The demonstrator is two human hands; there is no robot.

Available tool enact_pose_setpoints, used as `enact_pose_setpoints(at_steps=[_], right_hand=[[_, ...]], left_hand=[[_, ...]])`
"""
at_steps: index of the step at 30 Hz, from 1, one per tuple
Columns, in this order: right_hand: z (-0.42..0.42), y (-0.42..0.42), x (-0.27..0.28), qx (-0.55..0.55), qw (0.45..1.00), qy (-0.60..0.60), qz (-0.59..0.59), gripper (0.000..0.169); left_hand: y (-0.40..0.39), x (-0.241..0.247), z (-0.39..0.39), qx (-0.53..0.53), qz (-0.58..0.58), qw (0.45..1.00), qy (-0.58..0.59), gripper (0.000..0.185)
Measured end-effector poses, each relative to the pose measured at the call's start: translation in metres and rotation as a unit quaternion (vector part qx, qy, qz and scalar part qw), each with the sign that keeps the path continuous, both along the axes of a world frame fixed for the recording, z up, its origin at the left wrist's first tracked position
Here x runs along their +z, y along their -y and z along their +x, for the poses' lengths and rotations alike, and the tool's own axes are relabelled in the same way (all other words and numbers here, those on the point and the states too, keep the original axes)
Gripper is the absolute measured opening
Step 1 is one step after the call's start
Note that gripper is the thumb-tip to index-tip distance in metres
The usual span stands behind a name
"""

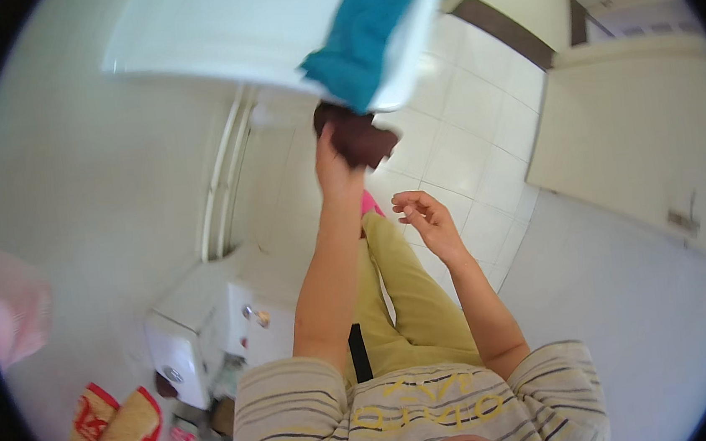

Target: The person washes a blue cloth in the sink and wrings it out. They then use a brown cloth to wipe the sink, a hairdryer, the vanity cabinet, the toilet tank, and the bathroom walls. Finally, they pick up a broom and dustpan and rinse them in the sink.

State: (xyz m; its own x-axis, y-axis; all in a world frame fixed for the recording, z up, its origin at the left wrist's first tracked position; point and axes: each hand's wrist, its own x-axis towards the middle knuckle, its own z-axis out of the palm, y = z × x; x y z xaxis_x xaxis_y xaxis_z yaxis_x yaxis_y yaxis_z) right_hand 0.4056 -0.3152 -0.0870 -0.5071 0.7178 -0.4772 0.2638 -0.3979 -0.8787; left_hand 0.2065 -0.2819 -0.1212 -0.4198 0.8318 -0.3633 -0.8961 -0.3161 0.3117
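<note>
My left hand [336, 159] is closed around a crumpled dark brown cloth [361, 138], just below the corner of a white basin or counter [205, 38]. Over that corner hangs a teal cloth [368, 36], its lower end close to the brown one; whether they touch is unclear. To the right and lower down, my right hand [425, 217] is held in the air with its fingers loosely curled and nothing in it.
White pipes [223, 175] run down the wall at left. A toilet cistern [179, 361] stands lower left, near red-and-tan patterned packages or mats [120, 439]. At right is a cream door [630, 146] with a metal handle, beside the tiled floor [459, 142].
</note>
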Motion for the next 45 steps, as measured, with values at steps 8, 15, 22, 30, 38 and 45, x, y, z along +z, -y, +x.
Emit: enact_pose_setpoints(at_steps=[8, 15, 22, 30, 38, 45], right_hand=[[0.076, 0.016, 0.014, -0.113, 0.990, 0.038, 0.078, 0.064], [0.176, 0.002, 0.110, -0.198, 0.975, -0.060, -0.081, 0.070], [0.301, -0.062, 0.135, -0.200, 0.972, -0.071, 0.097, 0.072], [0.488, -0.106, 0.178, -0.508, 0.823, -0.253, 0.039, 0.049], [0.543, -0.072, 0.202, -0.592, 0.658, -0.439, 0.153, 0.057], [0.510, -0.021, 0.171, -0.697, 0.575, -0.410, 0.120, 0.057]], left_hand=[[0.097, 0.059, 0.110, -0.328, -0.204, 0.822, -0.419, 0.033], [0.047, 0.129, 0.217, -0.492, -0.030, 0.785, -0.374, 0.026], [-0.078, 0.189, 0.329, -0.561, 0.087, 0.664, -0.487, 0.032], [-0.236, 0.242, 0.554, -0.304, 0.406, 0.460, -0.729, 0.020], [-0.354, 0.222, 0.715, -0.165, 0.337, 0.261, -0.890, 0.061], [-0.346, 0.232, 0.706, -0.175, 0.327, 0.199, -0.907, 0.058]])
